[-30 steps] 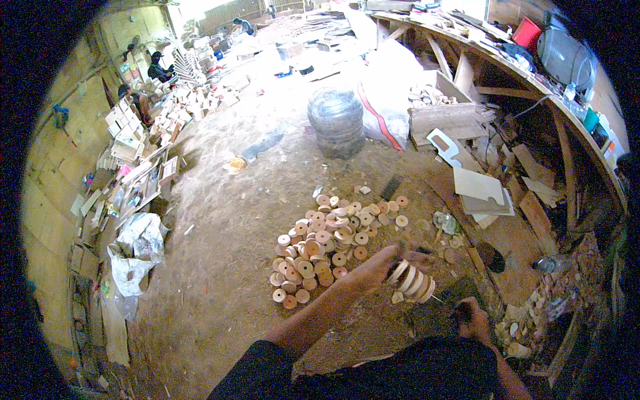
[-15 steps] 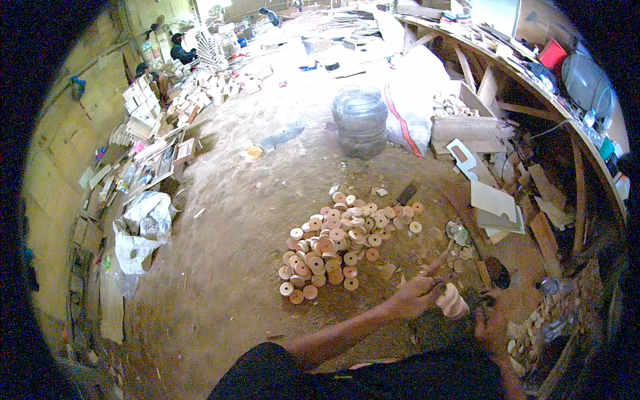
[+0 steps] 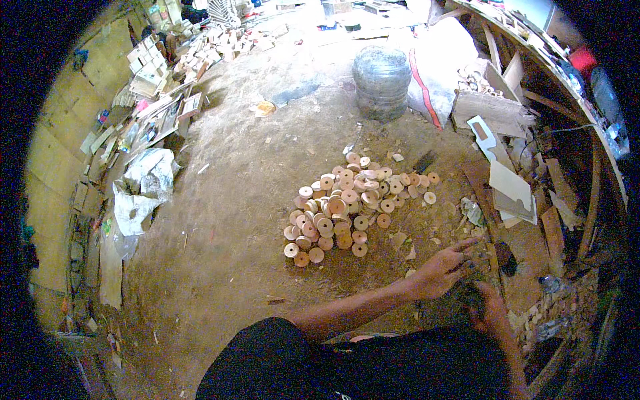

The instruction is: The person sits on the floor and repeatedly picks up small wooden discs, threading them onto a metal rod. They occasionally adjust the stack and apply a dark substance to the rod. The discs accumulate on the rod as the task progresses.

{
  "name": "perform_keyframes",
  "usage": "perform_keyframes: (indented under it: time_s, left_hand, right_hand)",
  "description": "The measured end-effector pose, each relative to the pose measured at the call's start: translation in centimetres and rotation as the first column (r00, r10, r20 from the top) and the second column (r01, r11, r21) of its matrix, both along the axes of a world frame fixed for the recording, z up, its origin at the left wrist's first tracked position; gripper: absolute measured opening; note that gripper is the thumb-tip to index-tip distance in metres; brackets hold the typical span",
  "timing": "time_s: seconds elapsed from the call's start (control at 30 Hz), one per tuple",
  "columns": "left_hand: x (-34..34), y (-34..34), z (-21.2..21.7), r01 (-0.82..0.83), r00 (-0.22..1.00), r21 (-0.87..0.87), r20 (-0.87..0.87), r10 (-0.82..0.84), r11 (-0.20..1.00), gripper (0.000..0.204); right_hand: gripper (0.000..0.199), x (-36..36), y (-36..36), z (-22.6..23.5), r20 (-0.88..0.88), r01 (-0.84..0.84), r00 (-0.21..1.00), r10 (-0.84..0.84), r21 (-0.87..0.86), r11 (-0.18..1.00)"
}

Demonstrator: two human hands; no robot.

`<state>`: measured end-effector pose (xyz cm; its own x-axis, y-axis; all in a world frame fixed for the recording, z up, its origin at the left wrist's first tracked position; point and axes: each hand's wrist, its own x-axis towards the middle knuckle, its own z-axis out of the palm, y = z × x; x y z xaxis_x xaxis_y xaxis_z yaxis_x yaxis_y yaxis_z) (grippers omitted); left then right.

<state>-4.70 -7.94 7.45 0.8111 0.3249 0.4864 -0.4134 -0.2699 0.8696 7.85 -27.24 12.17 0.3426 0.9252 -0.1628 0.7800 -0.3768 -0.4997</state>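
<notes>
We see our left hand [image 3: 445, 269] low on the right of the dirt floor [image 3: 233, 220], its fingers spread and one pointing right; whether it holds anything we cannot tell. Just right and nearer, our right hand [image 3: 491, 310] curls over something dark, its grip unclear. The pile of wooden discs [image 3: 350, 207] lies just beyond to the left. Farther off stands a clear plastic jug [image 3: 381, 81].

The dirt floor [image 3: 247, 220] carries a heap of round wooden discs [image 3: 350, 207], a ribbed plastic jug [image 3: 381, 81] and crumpled plastic bags [image 3: 143, 190].
</notes>
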Motion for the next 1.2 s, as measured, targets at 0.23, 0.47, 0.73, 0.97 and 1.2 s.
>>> perform_keyframes:
  time_s: [0.23,0.47,0.73,0.97,1.2]
  left_hand:
    - [-5.5,4.1,-7.3,0.078,0.893,-0.470,-0.358,-0.271,0.879,0.037]
    - [-19.1,21.3,-20.5,-0.407,0.295,0.726,-0.469,0.833,0.553,0.044]
    - [-17.7,29.1,-28.0,-0.320,0.253,0.656,-0.637,0.728,0.684,0.065]
    - [-17.8,18.5,-25.8,-0.357,0.402,0.644,-0.547,0.734,0.676,0.064]
    - [-15.5,11.7,-19.3,-0.113,0.643,0.661,-0.521,0.562,0.742,0.040]
  right_hand:
    - [0.042,-0.3,0.9,0.3,-0.017,-0.147,0.989,0.147,0.024,0.989]
    - [0.045,0.1,0.4,0.3,0.067,-0.188,0.982,0.179,0.162,0.969]
    - [0.050,0.1,-0.5,0.2,-0.027,-0.135,0.990,0.137,0.084,0.987]
    - [0.052,0.3,-0.4,-0.6,0.035,-0.142,0.989,0.142,0.006,0.990]
    - [0.049,0.0,-0.1,-0.1,-0.014,-0.121,0.992,0.122,0.022,0.992]
